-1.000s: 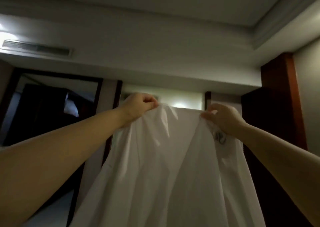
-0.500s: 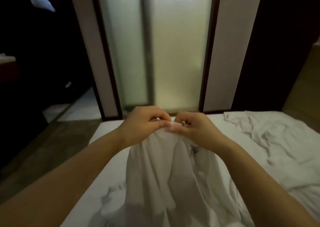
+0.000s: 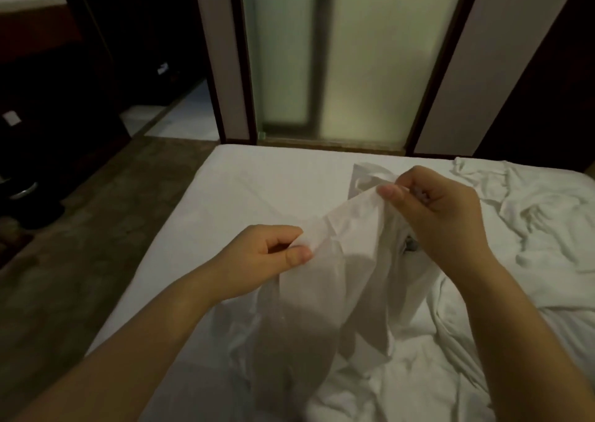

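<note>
Head view: the shirt (image 3: pixel 347 235), held high a second ago, has come down onto the bed (image 3: pixel 257 180), its lower part pooled there. The left grip (image 3: pixel 273 254) and right grip (image 3: pixel 441 209), together just before, have drawn apart, each pinching the top edge; spreading it flat for folding looks next

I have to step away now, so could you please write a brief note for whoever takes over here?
Left hand: pinches the white garment at its top edge.
Right hand: pinches the same edge, farther away.
Garment: stretched between the hands over the bed, lower part bunched on the sheet.
Another crumpled white cloth lies on the bed to the right.
Done: garment gripped by its top. Left: probably lay it flat and fold it; not yet flat.
</note>
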Demonstrator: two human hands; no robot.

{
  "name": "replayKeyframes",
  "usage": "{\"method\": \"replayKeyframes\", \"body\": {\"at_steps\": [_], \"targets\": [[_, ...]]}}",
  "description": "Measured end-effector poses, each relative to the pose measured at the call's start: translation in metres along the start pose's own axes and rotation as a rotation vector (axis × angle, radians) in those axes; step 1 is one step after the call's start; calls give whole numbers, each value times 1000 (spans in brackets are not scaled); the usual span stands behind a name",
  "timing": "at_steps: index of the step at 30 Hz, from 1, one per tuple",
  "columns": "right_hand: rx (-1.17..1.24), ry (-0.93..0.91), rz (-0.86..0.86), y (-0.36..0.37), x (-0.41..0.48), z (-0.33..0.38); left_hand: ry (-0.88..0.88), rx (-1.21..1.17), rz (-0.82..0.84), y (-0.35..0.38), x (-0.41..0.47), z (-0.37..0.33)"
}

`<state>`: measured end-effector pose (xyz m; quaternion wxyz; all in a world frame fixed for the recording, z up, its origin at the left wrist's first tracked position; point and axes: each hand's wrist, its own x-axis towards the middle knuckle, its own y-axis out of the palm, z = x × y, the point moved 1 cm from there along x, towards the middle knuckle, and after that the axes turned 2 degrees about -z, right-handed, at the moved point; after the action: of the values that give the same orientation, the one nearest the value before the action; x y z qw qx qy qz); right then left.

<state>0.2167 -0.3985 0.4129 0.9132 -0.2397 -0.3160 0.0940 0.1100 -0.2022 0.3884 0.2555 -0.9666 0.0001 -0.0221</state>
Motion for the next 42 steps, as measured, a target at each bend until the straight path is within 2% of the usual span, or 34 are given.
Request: {"method": "replayKeyframes", "body": {"at_steps": [3,7,15,17,19,21,24,26,28,32,37,42], "targets": [[-59,57,-72,-4,-16,3,-3,-7,-47,5,-8,12],[-197,116,-153,-6,-36,14,-16,-202,-111,-9,-11,12],[-283,337,-237,0,-66,44,14,-148,-228,-41,-27,13],[-262,322,-238,-2,-72,56,38,-114,-204,-44,-33,10],[-167,258,-178,-2,-76,76,71,-82,-177,-42,-37,3],[-86,201,-27,3,-80,99,112,-66,-151,-38,-42,-7],[-67,146,211,15,-80,117,217,-14,-125,-29,-47,-24],[-84,122,280,22,-79,117,302,71,-121,-23,-49,-34],[-110,119,282,25,-75,112,347,122,-151,-20,-50,-41],[-261,144,315,14,-63,97,305,142,-214,-12,-44,-51],[-391,27,378,-4,-50,83,222,177,-294,5,-31,-53],[-386,-62,328,-16,-37,71,171,221,-407,24,-27,-48]]}}
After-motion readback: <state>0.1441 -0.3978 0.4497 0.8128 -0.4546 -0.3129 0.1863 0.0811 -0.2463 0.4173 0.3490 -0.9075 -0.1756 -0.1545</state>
